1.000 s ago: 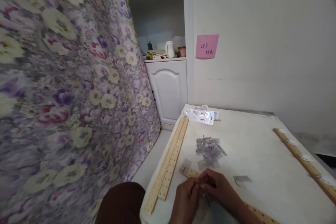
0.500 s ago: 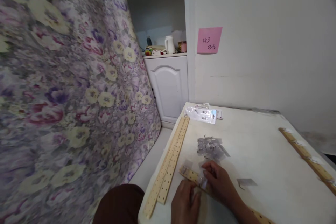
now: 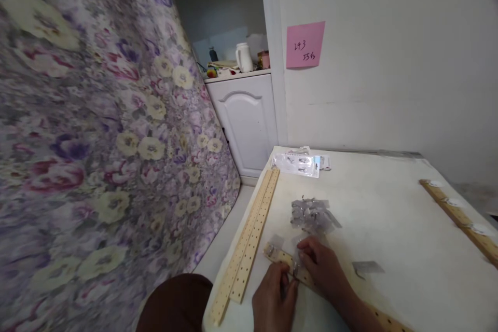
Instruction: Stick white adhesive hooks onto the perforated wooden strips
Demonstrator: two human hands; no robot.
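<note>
A perforated wooden strip (image 3: 283,257) runs diagonally at the table's near side, passing under my right forearm. On its far end sits a metal hook with a clear plastic backing (image 3: 272,250). My left hand (image 3: 273,298) is closed at the strip's near edge, thumb and fingers pinched around it. My right hand (image 3: 324,268) is closed in a pinch on a second clear-backed hook (image 3: 295,268) at the strip, its fingertips partly hiding the piece. Beyond my hands lies a pile of clear-backed hooks (image 3: 312,213). A single hook (image 3: 368,267) lies to the right.
Two long perforated wooden strips (image 3: 249,257) lie along the table's left edge. A clear blister pack (image 3: 298,164) rests at the far left corner. On the right edge is a wooden strip with white round pieces (image 3: 462,224). A floral curtain (image 3: 116,140) hangs at left.
The view has shifted slightly. My hands stay at the same spot on the strip, with small finger movements around the second hook.
</note>
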